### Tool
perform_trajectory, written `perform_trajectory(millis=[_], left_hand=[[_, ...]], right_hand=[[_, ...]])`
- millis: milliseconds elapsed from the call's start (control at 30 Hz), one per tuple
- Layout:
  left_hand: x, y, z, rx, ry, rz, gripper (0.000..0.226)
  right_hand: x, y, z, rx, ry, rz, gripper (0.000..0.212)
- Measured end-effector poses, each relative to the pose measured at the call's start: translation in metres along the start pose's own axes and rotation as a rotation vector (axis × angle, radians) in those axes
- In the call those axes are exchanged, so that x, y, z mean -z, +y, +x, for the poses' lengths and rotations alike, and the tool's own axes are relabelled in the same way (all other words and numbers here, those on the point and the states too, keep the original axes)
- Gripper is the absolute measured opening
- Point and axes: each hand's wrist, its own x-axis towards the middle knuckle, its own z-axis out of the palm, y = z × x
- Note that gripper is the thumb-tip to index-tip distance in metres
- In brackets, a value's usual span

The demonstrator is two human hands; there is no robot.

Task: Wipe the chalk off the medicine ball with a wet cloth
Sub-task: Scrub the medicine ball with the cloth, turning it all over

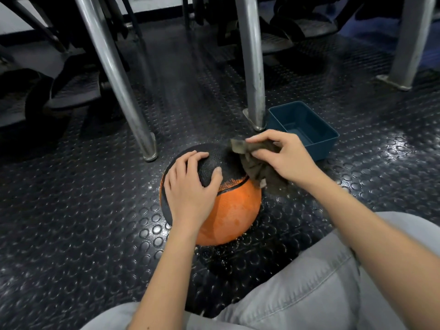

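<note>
Medicine ball (234, 210): one, orange with a black top panel, standing on the studded black rubber floor (71, 222) directly in front of my knees. Pale specks lie along the seam between the black and orange panels, and a faint pale film shows on the orange face.

Head view, findings:

Left hand (190, 186): laid over the ball's upper left, fingers spread apart and following the curve, thumb pressed on the black panel near the seam. It grips nothing.

Right hand (285, 158): one cloth (257, 167), grey-brown and crumpled, pinched between thumb and curled fingers. The cloth hangs against the ball's upper right edge; one corner sticks out over the black panel.

Edges and room:
- Far side: three thick silver legs. The slanted left leg (114, 75) plants its foot just behind the ball's left edge. The centre leg (253, 67) stands behind the ball's right, its foot just beside the tub. The third (412, 41) is well apart at the far right.
- Right: one blue rectangular tub (326, 144), open-topped, partly hidden by my right hand. I cannot tell what it holds.
- Near side: my two grey trouser legs (309, 282); the right knee is near the ball.
- Left: the widest stretch of floor, running to the frame edge.

Dark shapes under the legs at the back are too dim to identify.
</note>
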Motion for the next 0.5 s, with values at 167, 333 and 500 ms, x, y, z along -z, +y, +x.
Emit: perform_trajectory(millis=[167, 333, 500], left_hand=[[-0.002, 0.003, 0.002, -0.006, -0.023, 0.010, 0.045], [-0.001, -0.001, -0.001, 0.000, -0.006, 0.010, 0.044], [-0.001, 0.002, 0.002, 0.002, -0.019, 0.013, 0.045]], right_hand=[[0.005, 0.023, 0.005, -0.232, -0.209, -0.572, 0.020], [0.003, 0.003, 0.002, -0.064, 0.086, -0.062, 0.025], [-0.001, 0.019, 0.004, -0.196, -0.223, -0.425, 0.022]])
